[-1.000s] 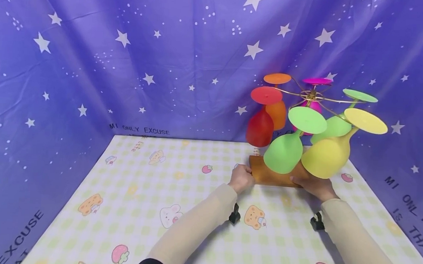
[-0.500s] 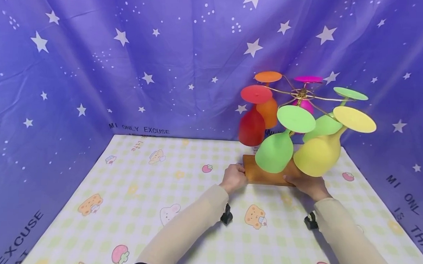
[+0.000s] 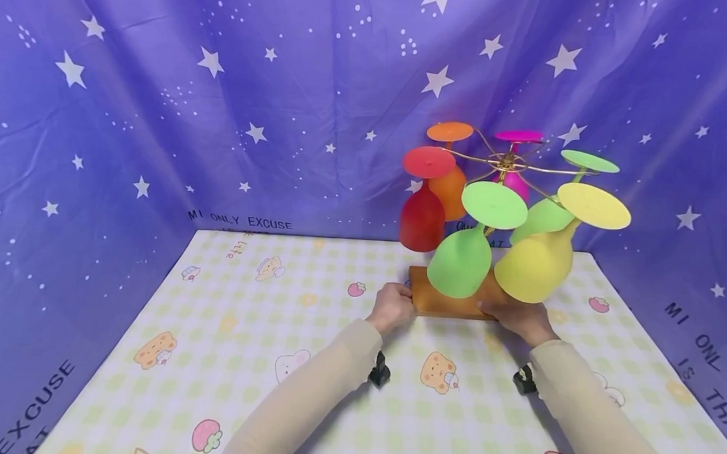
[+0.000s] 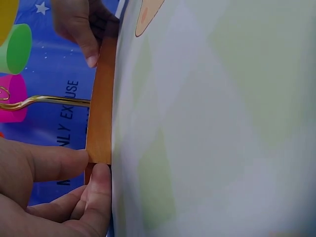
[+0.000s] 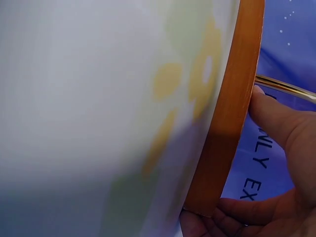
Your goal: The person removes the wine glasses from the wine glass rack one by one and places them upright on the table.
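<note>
1. Goblet rack (image 3: 506, 163), its wooden base (image 3: 447, 305) on, or perhaps just above, the tablecloth (image 3: 251, 357).
2. Left hand (image 3: 392, 308) pinches the base's left end; right hand (image 3: 525, 321) grips its right.
3. Six goblets (image 3: 460, 265) hang upside-down over the base.
4. Likely step: positioning the rack; next calls for level handling.

Looks like a curtained-off nook, enclosed across the upper frame and both sides by purple star-printed drapes (image 3: 319, 118), filled lower down by a table (image 3: 135, 406) under checked, cartoon-print cloth (image 3: 476, 431); cannot tell whether home or studio.
</note>
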`<state>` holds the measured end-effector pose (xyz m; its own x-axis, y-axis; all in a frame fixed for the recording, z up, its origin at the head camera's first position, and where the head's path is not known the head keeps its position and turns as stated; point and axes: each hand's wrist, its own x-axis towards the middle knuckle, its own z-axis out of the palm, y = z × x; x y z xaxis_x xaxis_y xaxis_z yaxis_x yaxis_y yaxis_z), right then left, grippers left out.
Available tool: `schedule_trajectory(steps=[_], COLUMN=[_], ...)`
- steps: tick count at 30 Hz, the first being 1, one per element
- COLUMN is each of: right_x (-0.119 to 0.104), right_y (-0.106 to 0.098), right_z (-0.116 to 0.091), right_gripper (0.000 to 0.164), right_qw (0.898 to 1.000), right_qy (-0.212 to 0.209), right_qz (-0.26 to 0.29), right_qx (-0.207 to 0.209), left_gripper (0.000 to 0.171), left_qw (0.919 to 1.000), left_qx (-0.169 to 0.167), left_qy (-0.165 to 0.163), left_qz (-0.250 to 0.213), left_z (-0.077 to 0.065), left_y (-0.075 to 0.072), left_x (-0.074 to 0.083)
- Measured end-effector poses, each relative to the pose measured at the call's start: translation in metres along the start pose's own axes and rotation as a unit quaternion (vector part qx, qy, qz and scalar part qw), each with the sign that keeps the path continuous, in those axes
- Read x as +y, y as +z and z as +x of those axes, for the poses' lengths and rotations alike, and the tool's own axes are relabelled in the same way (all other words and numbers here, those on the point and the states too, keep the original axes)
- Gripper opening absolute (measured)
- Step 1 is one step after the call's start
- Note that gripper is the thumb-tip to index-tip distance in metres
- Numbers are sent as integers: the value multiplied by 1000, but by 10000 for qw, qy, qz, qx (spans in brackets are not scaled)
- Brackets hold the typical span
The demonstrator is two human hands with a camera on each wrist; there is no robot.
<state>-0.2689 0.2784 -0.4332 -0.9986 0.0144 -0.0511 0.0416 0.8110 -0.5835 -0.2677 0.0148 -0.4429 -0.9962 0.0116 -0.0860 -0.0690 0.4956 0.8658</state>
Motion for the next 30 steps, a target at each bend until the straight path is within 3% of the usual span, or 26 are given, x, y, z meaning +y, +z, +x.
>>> schedule_trajectory(steps=[11,30], right_x=[-12,-28], right_y=[9,20], right_z=[-6,-7], right_gripper=[98,101], right_qw=[9996,9992], right_qy=[-227,-175], right_qz=[134,354], right_qx=[134,-21], left_gripper=[34,42], left_qw=[9997,9977], left_qx=[-39,-153], left_qy=[218,39], left_qz=[-87,-655], left_z=[-2,-8], left_y=[-15,-35], left_x=[-12,-25])
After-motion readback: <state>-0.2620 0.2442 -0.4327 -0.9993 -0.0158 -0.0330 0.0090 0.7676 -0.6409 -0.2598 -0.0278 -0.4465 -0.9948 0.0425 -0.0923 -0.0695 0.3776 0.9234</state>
